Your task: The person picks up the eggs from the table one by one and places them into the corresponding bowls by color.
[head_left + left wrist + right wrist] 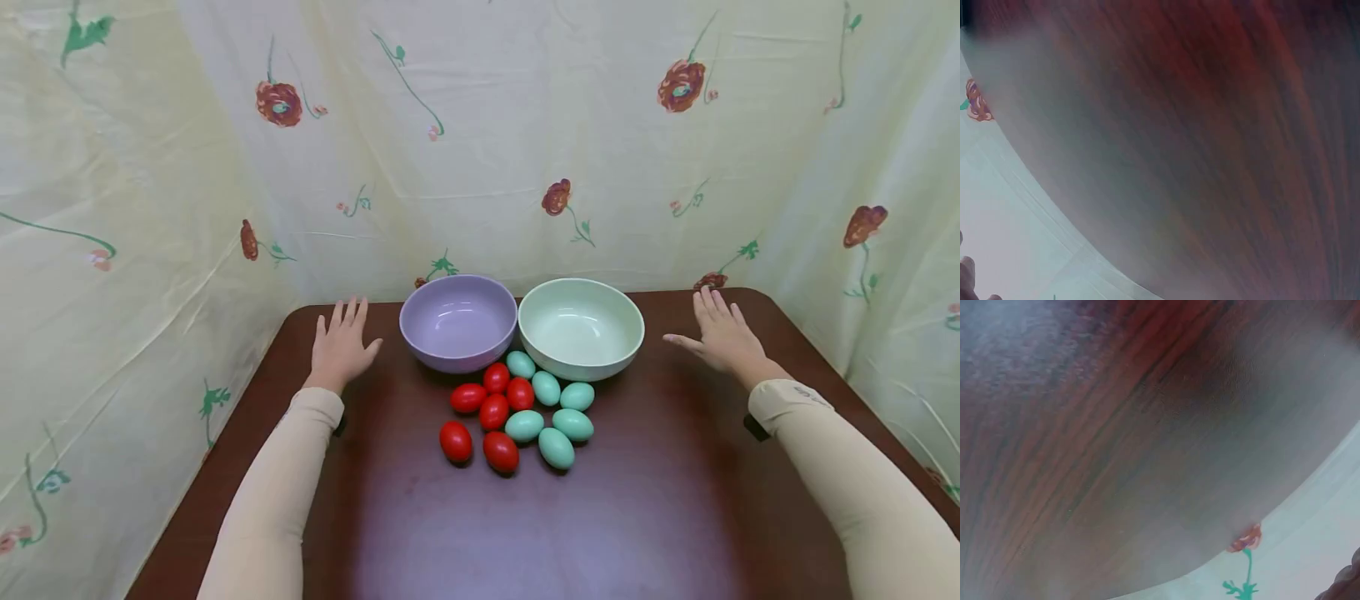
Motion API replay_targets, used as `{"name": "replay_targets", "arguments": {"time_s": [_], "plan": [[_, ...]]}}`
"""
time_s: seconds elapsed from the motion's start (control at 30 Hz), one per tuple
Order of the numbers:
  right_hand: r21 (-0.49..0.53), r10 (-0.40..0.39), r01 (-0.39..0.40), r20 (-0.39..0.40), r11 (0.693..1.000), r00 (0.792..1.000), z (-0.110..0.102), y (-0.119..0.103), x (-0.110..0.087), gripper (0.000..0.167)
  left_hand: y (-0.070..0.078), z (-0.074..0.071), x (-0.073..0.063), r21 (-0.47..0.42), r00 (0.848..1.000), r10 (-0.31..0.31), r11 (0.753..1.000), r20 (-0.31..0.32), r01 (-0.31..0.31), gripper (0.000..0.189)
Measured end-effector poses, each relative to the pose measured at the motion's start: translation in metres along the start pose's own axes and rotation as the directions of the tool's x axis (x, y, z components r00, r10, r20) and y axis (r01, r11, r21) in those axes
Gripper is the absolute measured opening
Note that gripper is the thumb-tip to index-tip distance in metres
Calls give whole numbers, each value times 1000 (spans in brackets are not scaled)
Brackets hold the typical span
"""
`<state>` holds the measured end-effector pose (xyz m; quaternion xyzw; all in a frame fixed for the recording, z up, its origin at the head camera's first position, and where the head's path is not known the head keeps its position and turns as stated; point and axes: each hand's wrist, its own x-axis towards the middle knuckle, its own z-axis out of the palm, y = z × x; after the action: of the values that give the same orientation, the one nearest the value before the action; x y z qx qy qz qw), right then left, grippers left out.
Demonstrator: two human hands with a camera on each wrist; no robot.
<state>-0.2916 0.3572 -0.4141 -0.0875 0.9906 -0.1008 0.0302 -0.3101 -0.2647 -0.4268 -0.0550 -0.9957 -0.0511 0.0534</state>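
My left hand is held out flat with fingers spread, left of a purple bowl. On the other side my right hand is spread the same way, right of a pale green bowl. Neither hand holds anything. Several red eggs lie in front of the purple bowl, and several mint-green eggs lie beside them, in front of the pale green bowl. Only fingertips show at the corner of the left wrist view, and a few fingers in the right wrist view.
The dark reddish-brown table has rounded far corners and a glossy wood grain. A pale flowered curtain hangs behind it and along both sides. The two bowls stand side by side near the far edge.
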Motion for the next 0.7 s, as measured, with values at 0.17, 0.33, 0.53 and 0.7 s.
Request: {"name": "replay_targets", "arguments": {"time_s": [0.17,0.33,0.53,0.7], "plan": [[12,-15,15,5,1000,1000,-6,-3,-3,113,4,-9,4,-26,1000,20,999,-19,-20,81],[39,-16,17,-9,999,1000,-9,-5,-5,112,10,-18,6,-71,999,37,997,-31,-39,79],[72,1,-2,7,997,1000,0,-5,-12,110,14,-19,0,-132,999,48,990,-17,-50,78],[119,-11,10,10,993,1000,9,-10,-19,109,13,-14,-9,-177,1000,25,984,-2,-25,79]]}}
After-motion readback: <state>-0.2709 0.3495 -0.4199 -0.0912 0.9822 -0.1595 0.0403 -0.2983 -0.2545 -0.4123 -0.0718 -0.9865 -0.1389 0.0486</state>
